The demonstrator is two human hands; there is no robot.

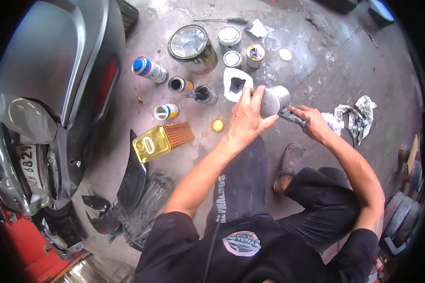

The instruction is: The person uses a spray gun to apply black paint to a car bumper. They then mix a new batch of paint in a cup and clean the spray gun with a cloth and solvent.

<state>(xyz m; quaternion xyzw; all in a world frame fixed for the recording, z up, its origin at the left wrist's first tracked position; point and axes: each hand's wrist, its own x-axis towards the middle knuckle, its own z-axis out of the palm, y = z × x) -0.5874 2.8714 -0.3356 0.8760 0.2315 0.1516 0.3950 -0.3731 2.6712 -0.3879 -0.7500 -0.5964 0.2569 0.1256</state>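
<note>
I hold a grey spray gun with a round cup [275, 100] in front of me, above the floor. My left hand [247, 114] grips the cup from the left, its fingers over the far side and thumb on the near side. My right hand [312, 121] is wrapped round the dark handle [293, 118]. Just beyond my left fingers lies a white sheet with a black stain [229, 95]. To its left stand a jar of dark liquid [204, 94] and a small open can of black paint [177, 85]. What is inside the cup is hidden.
Farther off stand a large paint can [190, 42], smaller cans [229, 37] and a blue-capped can [148, 70]. A gold rectangular tin [152, 144] and a yellow lid [217, 125] lie left. Crumpled paper [361, 118] is right; a grey car [47, 52] borders the left.
</note>
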